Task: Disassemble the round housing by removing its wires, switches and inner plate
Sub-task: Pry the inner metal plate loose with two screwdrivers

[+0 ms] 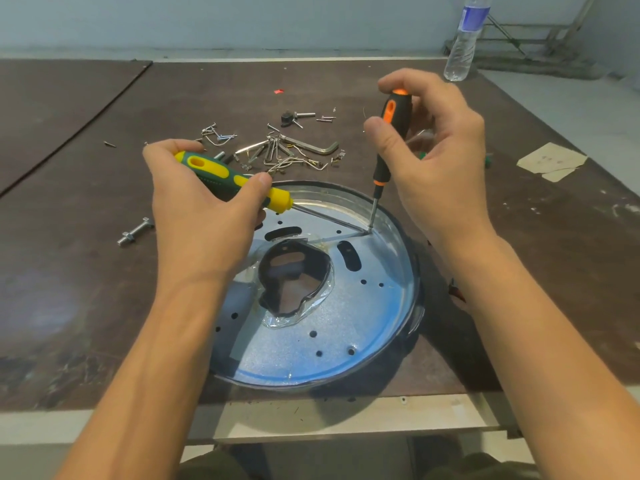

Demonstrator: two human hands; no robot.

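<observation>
The round housing point(403, 258) sits at our table's point(86, 271) near edge, its shiny inner plate point(294, 348) drilled, with a dark jagged central opening. We grip a green-yellow screwdriver point(221, 176) in our left hand point(201, 209), an orange screwdriver point(389, 133) in our right hand point(436, 161), tips meeting inside. Loose screws point(277, 150) lie beyond.

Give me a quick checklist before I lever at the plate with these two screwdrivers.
1. The left hand grips the green-and-yellow screwdriver: ok.
2. The right hand grips the orange-and-black screwdriver, near upright: ok.
3. Both tips meet at the far edge of the inner plate, by the wall of the housing: ok.
4. The housing is steadied: not ok, neither hand rests on it.
5. All plate fasteners out: cannot tell.
6. The loose screws and wires lie outside the housing: ok.
</observation>
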